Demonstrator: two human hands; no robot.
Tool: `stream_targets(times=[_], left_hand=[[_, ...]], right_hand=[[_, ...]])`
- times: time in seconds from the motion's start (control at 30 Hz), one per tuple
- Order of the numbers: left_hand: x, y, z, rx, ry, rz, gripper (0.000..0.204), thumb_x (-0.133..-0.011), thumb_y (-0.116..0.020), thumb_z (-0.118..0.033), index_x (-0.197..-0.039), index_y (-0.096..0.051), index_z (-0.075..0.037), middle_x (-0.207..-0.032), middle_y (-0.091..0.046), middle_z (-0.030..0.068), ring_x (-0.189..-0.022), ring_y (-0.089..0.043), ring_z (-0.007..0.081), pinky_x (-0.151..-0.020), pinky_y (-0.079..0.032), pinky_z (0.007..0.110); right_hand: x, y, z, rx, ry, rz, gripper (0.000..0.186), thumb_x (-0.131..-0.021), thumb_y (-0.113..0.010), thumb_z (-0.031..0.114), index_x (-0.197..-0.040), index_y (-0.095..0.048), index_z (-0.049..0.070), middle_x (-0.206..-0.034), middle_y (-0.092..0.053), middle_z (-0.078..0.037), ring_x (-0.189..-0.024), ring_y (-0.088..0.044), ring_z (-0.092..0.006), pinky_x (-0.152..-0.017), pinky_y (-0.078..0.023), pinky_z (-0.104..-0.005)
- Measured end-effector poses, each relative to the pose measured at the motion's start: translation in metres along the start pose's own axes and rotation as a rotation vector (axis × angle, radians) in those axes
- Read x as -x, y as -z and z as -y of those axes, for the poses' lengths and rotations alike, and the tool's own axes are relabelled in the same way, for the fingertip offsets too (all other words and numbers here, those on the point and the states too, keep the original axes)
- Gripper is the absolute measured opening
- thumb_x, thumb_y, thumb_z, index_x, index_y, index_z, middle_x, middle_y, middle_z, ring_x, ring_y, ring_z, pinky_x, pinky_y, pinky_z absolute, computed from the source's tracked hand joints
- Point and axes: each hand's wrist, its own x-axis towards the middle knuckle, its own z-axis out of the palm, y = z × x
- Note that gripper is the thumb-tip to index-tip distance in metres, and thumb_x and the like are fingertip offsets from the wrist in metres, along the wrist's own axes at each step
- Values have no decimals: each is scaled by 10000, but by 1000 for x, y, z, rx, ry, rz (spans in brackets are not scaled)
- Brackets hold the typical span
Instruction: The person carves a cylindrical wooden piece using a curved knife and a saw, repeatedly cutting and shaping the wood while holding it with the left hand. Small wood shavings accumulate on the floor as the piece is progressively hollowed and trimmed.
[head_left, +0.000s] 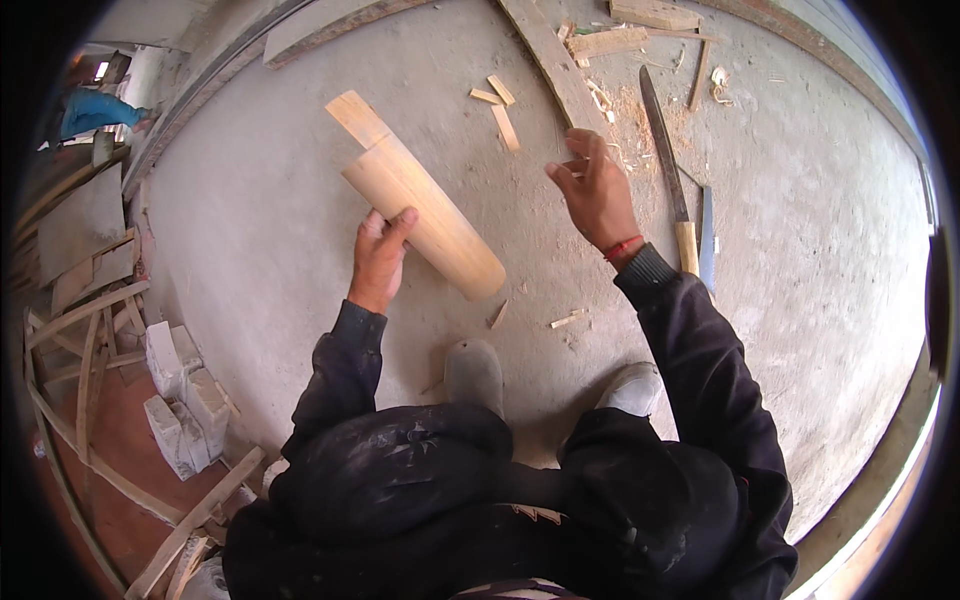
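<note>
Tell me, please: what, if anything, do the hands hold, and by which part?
The left hand holds a curved wooden piece by its left long edge, thumb on top. The right hand, loosely curled, appears to hold nothing.

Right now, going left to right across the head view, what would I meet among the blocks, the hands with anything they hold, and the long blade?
White blocks → curved wooden piece held in the left hand → right hand → long wooden-handled blade.
</note>
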Motion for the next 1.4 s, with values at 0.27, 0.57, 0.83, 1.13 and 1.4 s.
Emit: stream_targets(times=[0.27, 0.57, 0.83, 1.13, 1.4], left_hand=[[8, -15, 2, -96, -80, 50, 401, -1005, -782, -156, -1349, -639, -9, -1260, -686, 38, -1160, -614, 127, -1051, -487, 319], [-31, -82, -46, 1, -301, 176, 437, -948, -813, -55, -1333, -617, 15, -1268, -698, 101, -1217, -652, 184, -1097, -516, 365], [-57, -101, -39, -360, -292, 304, 371, -990, -793, -120, -1299, -664, 39, -1234, -733, 119, -1164, -689, 181, -1051, -558, 352], [-61, -95, -49, -428, -320, 490, 356, -1021, -766, -189, -1305, -679, 6, -1232, -746, 113, -1168, -698, 205, -1059, -554, 380], [-62, -94, -51, -465, -318, 514, 370, -1030, -758, -237, -1303, -680, 0, -1237, -744, 109, -1168, -695, 206, -1066, -542, 389]], right_hand=[[49, 109, -77, 906, -172, 21, 570, -907, -805, 214, -1382, -553, 25, -1276, -600, -221, -1218, -620, -403, -1032, -529, -476], [67, 121, -111, 827, -408, 44, 412, -941, -696, 220, -1279, -592, 8, -1241, -623, -234, -1146, -660, -433, -929, -578, -515], [66, 163, 21, 24, -459, 44, 396, -965, -751, 174, -1264, -603, -40, -960, -690, -122, -691, -683, -182, -587, -563, -339], [82, 173, 172, -17, -250, 285, 519, -1014, -675, 73, -1462, -435, -31, -1074, -693, -175, -741, -724, -275, -650, -552, -386], [95, 159, 175, 237, 38, 301, 523, -960, -684, 2, -1425, -446, 9, -1182, -703, -250, -981, -735, -469, -800, -592, -490]])
